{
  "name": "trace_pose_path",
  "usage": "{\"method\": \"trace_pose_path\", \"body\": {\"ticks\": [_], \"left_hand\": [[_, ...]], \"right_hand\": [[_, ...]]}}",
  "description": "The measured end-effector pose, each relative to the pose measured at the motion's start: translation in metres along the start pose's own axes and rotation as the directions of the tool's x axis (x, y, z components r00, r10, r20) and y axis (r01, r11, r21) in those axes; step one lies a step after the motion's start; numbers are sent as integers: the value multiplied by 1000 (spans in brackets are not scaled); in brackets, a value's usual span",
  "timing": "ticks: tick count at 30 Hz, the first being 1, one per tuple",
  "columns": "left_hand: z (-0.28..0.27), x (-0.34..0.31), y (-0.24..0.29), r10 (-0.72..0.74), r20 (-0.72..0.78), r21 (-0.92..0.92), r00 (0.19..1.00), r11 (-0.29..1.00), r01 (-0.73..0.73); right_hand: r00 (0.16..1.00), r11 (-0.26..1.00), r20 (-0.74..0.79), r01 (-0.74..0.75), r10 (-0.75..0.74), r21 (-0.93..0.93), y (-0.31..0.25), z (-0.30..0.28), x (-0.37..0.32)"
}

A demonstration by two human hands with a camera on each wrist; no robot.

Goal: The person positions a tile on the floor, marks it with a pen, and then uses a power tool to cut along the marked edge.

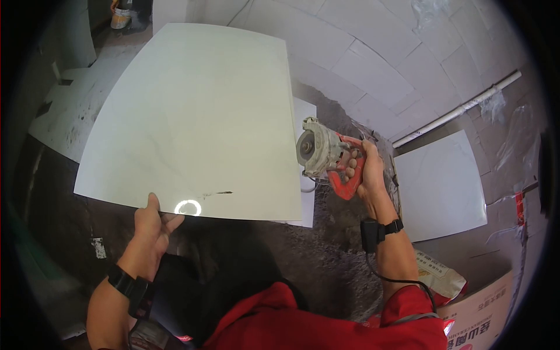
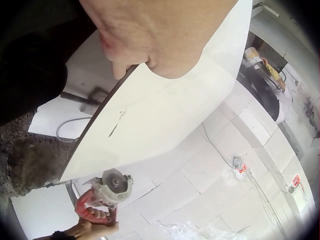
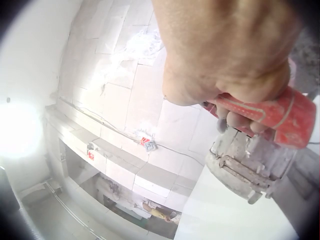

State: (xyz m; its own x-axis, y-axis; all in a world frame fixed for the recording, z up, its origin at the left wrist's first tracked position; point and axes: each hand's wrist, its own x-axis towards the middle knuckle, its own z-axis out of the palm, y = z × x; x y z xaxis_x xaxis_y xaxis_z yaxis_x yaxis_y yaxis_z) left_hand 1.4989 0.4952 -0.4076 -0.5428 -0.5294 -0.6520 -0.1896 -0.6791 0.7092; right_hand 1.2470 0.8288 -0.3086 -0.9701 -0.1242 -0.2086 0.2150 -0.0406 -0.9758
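Note:
A large glossy white tile (image 1: 198,116) fills the left and middle of the head view, with a short dark mark near its close edge. My left hand (image 1: 154,224) grips that edge, thumb on top and the other fingers at the edge and below. In my right hand (image 1: 372,166) is a handheld circular saw (image 1: 326,149), held by its red, dusty handle with the fingers curled through the loop. The saw's round blade (image 1: 306,147) faces the tile's right edge, close to it. The left wrist view shows the saw (image 2: 107,192) past the tile's far corner.
Another white tile (image 1: 440,186) stands at the right near a long white pipe (image 1: 461,108). A cardboard box (image 1: 478,315) and a sack (image 1: 437,277) sit at the lower right. A block wall (image 1: 373,52) rises behind rough dark ground (image 1: 332,256). A bucket (image 1: 121,18) is far back left.

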Motion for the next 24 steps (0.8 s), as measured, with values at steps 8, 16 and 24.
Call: {"method": "trace_pose_path", "body": {"ticks": [8,16,24], "left_hand": [[3,1,0,-4,0,-8,1000,1000,4],[3,1,-1,-1,-4,-41,1000,999,1],[1,10,-2,-2,25,-35,1000,999,3]], "right_hand": [[1000,999,4,-16,16,52,2,-3,-2],[999,998,27,-19,17,60,2,-5,-14],[1000,999,22,-17,16,47,-2,-3,-21]]}}
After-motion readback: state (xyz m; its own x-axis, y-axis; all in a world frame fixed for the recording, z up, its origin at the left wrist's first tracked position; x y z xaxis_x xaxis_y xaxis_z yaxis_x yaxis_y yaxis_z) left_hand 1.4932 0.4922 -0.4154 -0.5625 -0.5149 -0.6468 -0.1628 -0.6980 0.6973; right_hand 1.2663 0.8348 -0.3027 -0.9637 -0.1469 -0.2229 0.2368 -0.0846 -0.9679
